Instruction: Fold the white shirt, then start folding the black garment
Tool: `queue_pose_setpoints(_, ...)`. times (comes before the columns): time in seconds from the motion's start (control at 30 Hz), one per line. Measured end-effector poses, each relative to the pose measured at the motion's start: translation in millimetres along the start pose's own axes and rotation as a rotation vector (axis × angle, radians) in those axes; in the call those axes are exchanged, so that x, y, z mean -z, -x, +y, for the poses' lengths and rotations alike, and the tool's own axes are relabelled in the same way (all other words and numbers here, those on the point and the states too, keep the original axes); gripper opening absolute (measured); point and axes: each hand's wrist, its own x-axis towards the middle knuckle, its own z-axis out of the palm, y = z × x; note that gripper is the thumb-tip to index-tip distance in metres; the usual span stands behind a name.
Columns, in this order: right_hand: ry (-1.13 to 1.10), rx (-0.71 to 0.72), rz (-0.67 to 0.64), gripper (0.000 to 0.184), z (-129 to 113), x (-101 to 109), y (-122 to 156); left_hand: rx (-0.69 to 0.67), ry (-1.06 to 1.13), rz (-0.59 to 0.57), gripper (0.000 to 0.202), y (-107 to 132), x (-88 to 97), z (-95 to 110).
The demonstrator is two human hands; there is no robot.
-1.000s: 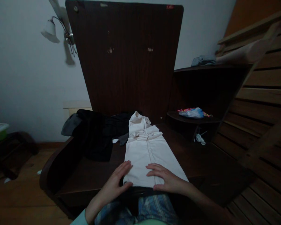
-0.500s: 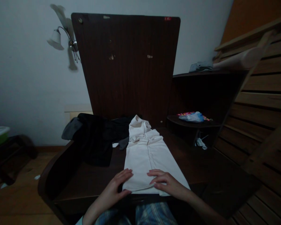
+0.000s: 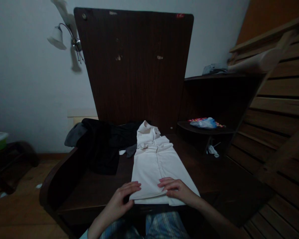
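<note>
Long cream folded cotton shirt (image 3: 155, 166) lies on dark wooden table (image 3: 89, 189), collar far. Left hand (image 3: 121, 199) and right hand (image 3: 178, 191) pinch near hem corners, lifted slightly. Fabric likely light, limp, best gripped at corners.

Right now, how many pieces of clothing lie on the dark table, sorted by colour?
White: 1, the folded white shirt, its near hem under the left hand and right hand.
Black: 1, the black garment heaped at the far left.
Grey: 1, the grey cloth beside it.
Total: 3 on the table.
</note>
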Motion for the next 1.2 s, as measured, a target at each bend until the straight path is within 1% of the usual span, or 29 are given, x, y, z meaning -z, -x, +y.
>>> queue_pose_setpoints(0.1, 0.014, 0.012, 0.016, 0.032, 1.1, -0.3, -0.1, -0.014, 0.006, 0.018, 0.038, 0.3, -0.7, 1.2)
queue_pose_setpoints(0.23, 0.059, -0.014, 0.070, 0.032, 0.3, -5.1, 1.5, -0.030, 0.007, 0.033, 0.038, -0.1, -1.2, 2.1)
queue_pose_setpoints(0.37, -0.029, -0.105, 0.078, 0.036, -6.2, -12.4, 5.1, -0.047, 0.010, 0.031, 0.039, -0.6, -0.5, 3.6)
queue_pose_setpoints(0.47, -0.037, -0.113, 0.073, 0.037, -12.8, -13.8, 5.9, -0.043, 0.023, 0.027, 0.041, -0.5, 0.1, 4.2)
queue_pose_setpoints(0.57, -0.089, -0.139, 0.105, 0.045, -16.3, -10.1, 0.6, -0.039, 0.025, 0.012, 0.045, -0.2, -0.3, 3.1)
queue_pose_setpoints(0.63, -0.168, -0.199, 0.140, 0.051, -16.0, -6.1, -6.2, -0.036, 0.023, 0.002, 0.048, -0.1, -0.8, 2.1)
queue_pose_setpoints(0.7, -0.237, -0.268, 0.158, 0.054, -13.8, -2.6, -13.4, -0.035, 0.022, -0.008, 0.051, -0.3, -1.3, 1.7)
queue_pose_setpoints(0.8, -0.230, -0.304, 0.138, 0.048, -8.0, -1.0, -19.9, -0.022, 0.008, -0.010, 0.051, -0.4, -1.4, 2.0)
queue_pose_setpoints(0.97, -0.152, -0.235, 0.113, 0.031, 3.9, -4.3, -17.6, -0.010, -0.025, -0.012, 0.048, -0.4, -0.7, 2.3)
queue_pose_setpoints(1.2, -0.260, -0.219, 0.123, 0.031, 13.4, 2.4, -17.5, -0.023, -0.027, -0.007, 0.048, 0.0, -1.4, 2.5)
